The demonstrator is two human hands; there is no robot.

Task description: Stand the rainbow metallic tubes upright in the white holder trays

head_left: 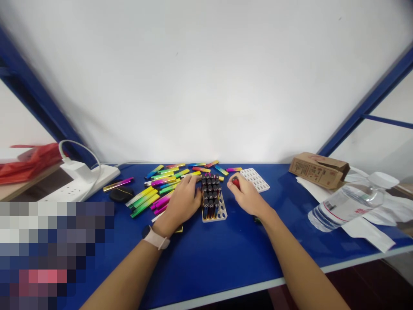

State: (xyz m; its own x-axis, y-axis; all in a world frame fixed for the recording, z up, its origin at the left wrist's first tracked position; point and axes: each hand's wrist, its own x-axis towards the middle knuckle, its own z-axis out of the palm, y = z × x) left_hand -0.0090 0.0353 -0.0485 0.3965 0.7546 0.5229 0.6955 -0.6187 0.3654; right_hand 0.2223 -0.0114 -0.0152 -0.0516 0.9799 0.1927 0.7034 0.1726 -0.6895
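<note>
Several dark-topped tubes (211,196) stand upright in rows in a white tray with holes (215,219) on the blue table. My left hand (184,199) is closed beside the left edge of these tubes; whatever its fingers hold is hidden. To the right of the tray, my right hand (247,193) is closed around a small red and black object (236,182). Many shiny multicoloured tubes (145,200) lie loose to the left of my left hand and behind it.
A second white tray (255,179) lies behind my right hand. At the right are a cardboard box (318,169), a water bottle (348,204) and white paper (368,232). A white power strip (77,183) and a black pouch (121,194) are at the left.
</note>
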